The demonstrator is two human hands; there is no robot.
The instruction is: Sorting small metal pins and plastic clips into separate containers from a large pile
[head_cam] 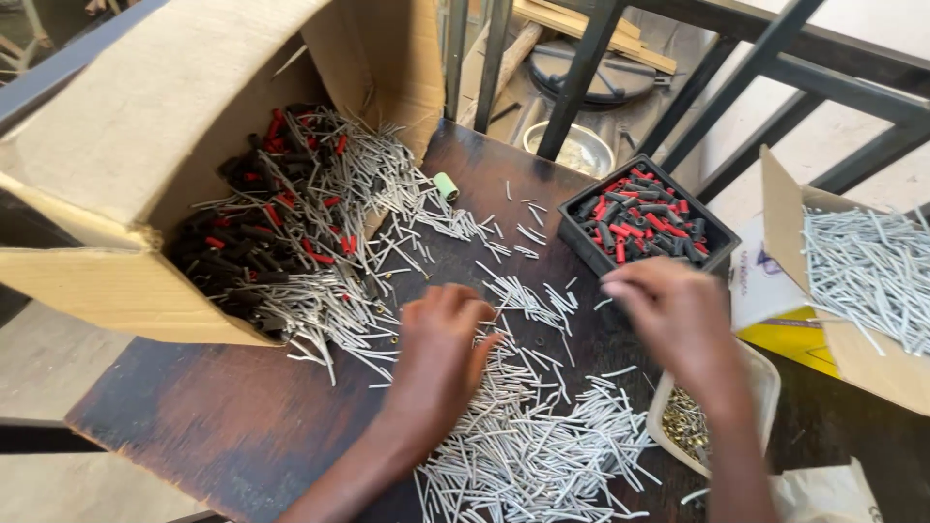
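Left hand (441, 353) flat, fingers spread on grey pins (542, 436); right hand (668, 324) loosely curled, grip unclear, just below black tray (722, 237).

A big cardboard box (126, 145) is lying tipped on its side at the far left of the dark wooden table (223, 416). A small green roll (445, 185) is sitting just by the box's mouth. Beyond the table, a round metal bowl (572, 150) is resting on the ground behind black railing bars (581, 77), near some wooden planks (581, 29).
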